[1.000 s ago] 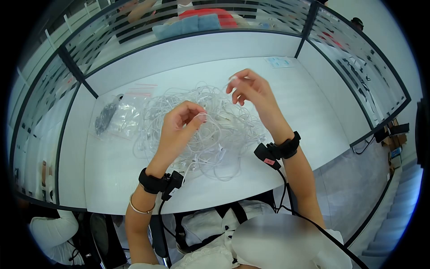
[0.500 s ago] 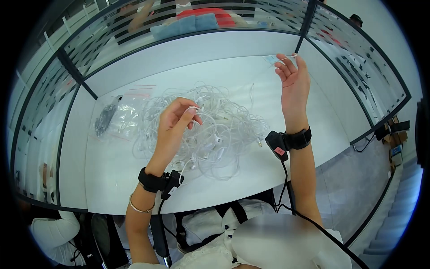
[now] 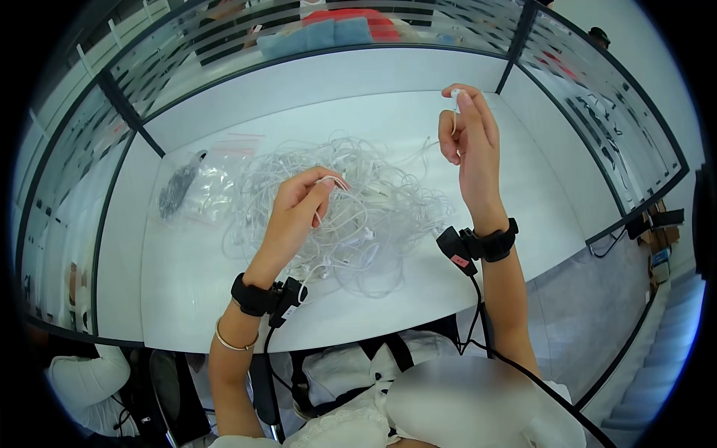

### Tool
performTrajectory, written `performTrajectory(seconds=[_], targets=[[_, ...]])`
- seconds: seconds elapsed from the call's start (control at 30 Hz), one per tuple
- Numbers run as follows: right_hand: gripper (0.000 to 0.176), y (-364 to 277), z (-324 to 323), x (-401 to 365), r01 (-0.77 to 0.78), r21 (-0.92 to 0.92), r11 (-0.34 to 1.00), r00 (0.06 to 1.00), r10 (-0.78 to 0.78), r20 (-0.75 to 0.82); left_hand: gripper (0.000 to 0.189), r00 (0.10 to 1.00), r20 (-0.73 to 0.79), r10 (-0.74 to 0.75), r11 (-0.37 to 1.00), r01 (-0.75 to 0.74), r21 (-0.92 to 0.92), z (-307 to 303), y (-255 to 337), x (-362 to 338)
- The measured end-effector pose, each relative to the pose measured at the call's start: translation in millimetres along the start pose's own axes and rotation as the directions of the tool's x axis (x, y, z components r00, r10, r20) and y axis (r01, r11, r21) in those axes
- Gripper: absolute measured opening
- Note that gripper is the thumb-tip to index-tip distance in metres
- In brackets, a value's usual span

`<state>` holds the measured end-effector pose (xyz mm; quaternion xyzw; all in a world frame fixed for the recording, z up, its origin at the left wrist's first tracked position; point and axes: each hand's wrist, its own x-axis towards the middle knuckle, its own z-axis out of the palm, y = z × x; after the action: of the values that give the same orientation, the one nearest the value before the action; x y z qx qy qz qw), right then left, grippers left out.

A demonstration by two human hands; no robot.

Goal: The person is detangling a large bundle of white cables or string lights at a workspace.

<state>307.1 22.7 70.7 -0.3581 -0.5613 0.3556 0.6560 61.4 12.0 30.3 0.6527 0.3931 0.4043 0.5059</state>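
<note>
A tangled heap of white earphone cables point(image 3: 373, 213) spreads over the middle of the white table. My left hand point(image 3: 297, 200) is closed above the heap's left side, pinching a white earphone cable point(image 3: 332, 179) between thumb and fingers. Off to the right and farther back, my right hand point(image 3: 474, 145) is raised with bent fingers. Thumb and index finger pinch a small white earphone end point(image 3: 455, 95), from which a short length of white cable hangs over the other fingers. Where that cable runs beyond the hand is hard to see.
Left of the heap lie a clear zip bag point(image 3: 213, 183) and a bundle of dark material point(image 3: 178, 192) in plastic. Low white partitions with striped glass point(image 3: 605, 123) enclose the table's back and sides. Black wired straps point(image 3: 494, 243) sit on both wrists.
My right hand has moved slightly left and turned, its fingers curling more around the white earphone end. My left hand stays nearly in place, still holding cable.
</note>
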Motion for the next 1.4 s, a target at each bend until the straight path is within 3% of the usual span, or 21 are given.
performTrajectory(seconds=[0.13,0.23,0.33,0.53,0.73,0.83,0.93,1.23,1.4], targets=[[0.032,-0.8,-0.2,-0.1,0.030,0.007,1.000,0.999,-0.030,-0.041,0.023,0.999,0.005,-0.053,0.997,0.053,0.054,2.1,2.9,-3.7],[0.032,0.9,-1.3,1.1,0.046,0.009,0.999,0.997,-0.046,-0.060,0.026,0.995,0.097,-0.023,1.000,0.023,-0.001,0.2,4.8,-2.6],[0.033,3.1,-3.2,2.1,0.049,0.014,0.999,0.996,-0.047,-0.075,0.028,0.985,0.121,0.120,0.991,-0.125,0.037,1.7,-0.8,-0.4],[0.033,3.1,-3.2,2.0,0.053,0.010,0.999,0.996,-0.052,-0.078,0.022,0.965,0.221,0.138,0.988,-0.151,0.040,2.2,-1.0,-1.5],[0.033,3.6,-3.0,2.5,0.049,0.013,0.999,0.996,-0.048,-0.078,0.019,0.974,0.214,0.076,0.984,-0.108,0.140,1.3,-9.0,0.4],[0.032,3.0,-3.2,2.5,0.048,0.011,0.999,0.996,-0.047,-0.075,0.022,0.970,0.204,0.133,0.976,-0.163,0.141,0.5,-9.5,1.1],[0.032,4.5,-3.7,2.9,0.051,0.020,0.998,0.996,-0.050,-0.069,0.024,0.965,0.153,0.214,0.974,-0.222,0.037,5.1,-8.6,1.6],[0.029,6.2,-2.9,2.6,0.042,0.041,0.998,0.998,-0.040,-0.043,0.029,0.986,0.149,0.076,0.975,-0.042,-0.217,2.7,-7.9,0.0],[0.020,19.4,-1.9,6.4,-0.041,0.018,0.999,0.998,0.040,0.052,0.028,0.989,0.128,0.069,0.985,-0.048,-0.164,4.6,-7.6,-1.0]])
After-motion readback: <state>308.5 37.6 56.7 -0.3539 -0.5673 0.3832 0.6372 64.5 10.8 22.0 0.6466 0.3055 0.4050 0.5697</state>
